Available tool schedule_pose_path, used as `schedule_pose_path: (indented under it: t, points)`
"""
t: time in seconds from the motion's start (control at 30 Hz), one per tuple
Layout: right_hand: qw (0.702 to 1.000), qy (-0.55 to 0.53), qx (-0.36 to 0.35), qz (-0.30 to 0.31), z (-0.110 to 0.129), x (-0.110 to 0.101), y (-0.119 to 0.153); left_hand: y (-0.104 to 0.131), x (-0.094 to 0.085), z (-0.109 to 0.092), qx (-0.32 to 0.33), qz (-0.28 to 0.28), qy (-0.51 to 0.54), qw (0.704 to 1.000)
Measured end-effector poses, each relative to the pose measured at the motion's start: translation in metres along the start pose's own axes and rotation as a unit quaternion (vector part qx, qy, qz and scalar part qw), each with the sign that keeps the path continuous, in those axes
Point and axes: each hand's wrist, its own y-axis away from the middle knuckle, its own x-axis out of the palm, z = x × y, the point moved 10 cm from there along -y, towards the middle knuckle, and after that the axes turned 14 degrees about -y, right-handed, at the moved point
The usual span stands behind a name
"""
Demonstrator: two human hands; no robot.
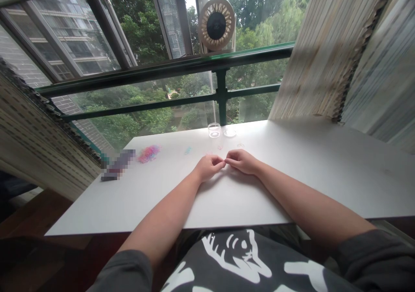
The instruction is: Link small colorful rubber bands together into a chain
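Over the middle of the white table, my left hand and my right hand meet at the fingertips. Thumb and index finger are pinched together on each side; whatever they hold is too small to make out. Just beyond my hands lie a few thin reddish loops, which look like small rubber bands. Some pale blue bits are further left. A heap of tiny pink, orange and blue bands spreads out at the left.
A clear round tub stands at the table's far edge, with a clear lid beside it. A blurred dark object lies on the left edge. Behind are a green railing, a round fan and curtains at the sides.
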Motion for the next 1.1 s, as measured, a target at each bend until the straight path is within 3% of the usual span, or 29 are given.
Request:
schedule_pose_path:
  t: [1.1]
  points:
    - [1.0, -0.006, -0.004, 0.002, 0.0048, 0.0001, 0.0007, 0.0004, -0.0015, -0.0009, 0.008, -0.006, 0.01, 1.0]
